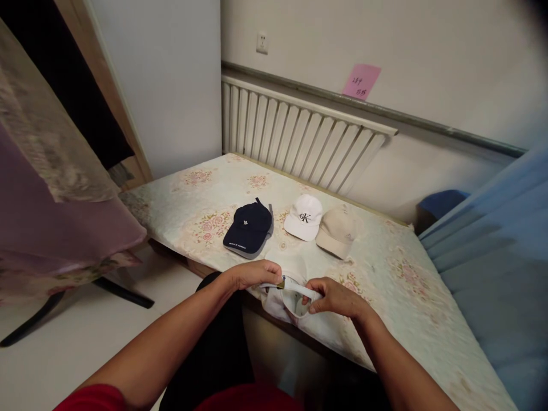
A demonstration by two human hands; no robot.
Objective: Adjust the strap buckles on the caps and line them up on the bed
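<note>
A white baseball cap [278,302] is held at the near edge of the bed, its back strap and inner side turned toward me. My left hand [259,274] pinches the strap beside a small brass-coloured buckle. On the other side, my right hand [331,297] grips the strap's right end, fingers curled partly inside the cap. Beyond my hands lie a navy cap [249,225] with its strap end sticking up, a white cap with dark letters [303,217], and a beige cap [336,233] touching it.
The caps lie on a bed [411,319] with a pale floral cover. A white radiator [299,134] runs along the wall behind it. At right hangs a blue curtain [492,268]; at left, clothes [51,171] drape over a dark-legged piece of furniture. A pink note [362,81] is on the wall.
</note>
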